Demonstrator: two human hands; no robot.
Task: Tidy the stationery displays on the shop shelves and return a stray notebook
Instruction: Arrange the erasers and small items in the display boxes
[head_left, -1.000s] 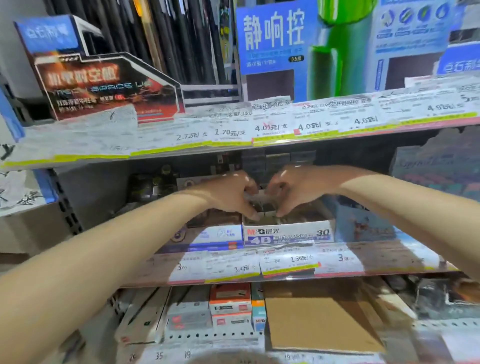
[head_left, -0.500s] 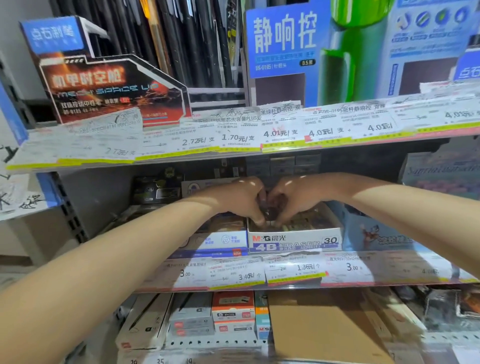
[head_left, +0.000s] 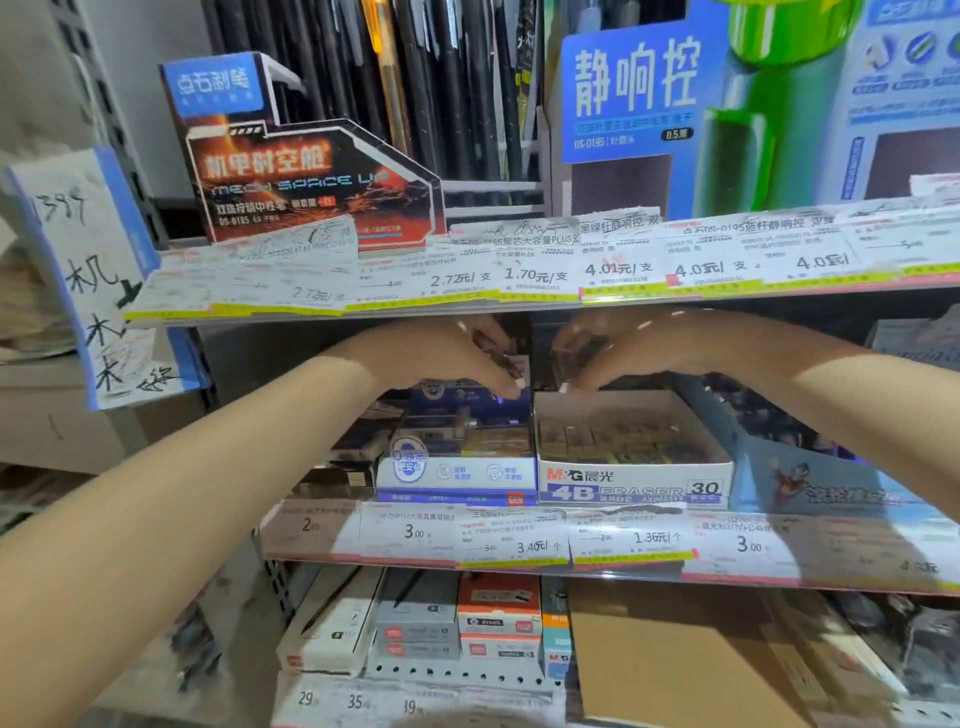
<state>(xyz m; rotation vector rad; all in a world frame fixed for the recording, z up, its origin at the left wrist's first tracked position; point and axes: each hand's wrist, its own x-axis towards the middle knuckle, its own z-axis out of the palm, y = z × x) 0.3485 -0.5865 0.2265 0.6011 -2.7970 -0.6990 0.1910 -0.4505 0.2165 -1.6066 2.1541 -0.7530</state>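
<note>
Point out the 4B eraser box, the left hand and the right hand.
4B eraser box (head_left: 631, 486): head view, printed front panel.
Left hand (head_left: 441, 358): head view, back of the hand.
Right hand (head_left: 631, 345): head view, back of the hand.

The eraser box (head_left: 634, 462) sits right of another display box (head_left: 457, 467) on the middle shelf (head_left: 519, 540).

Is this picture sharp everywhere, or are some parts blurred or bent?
Head view: the eraser box print and middle price tags read clearly; both hands look a little smeared; edges and the lower shelf are soft; the wide lens tilts the shelf lines.
</note>
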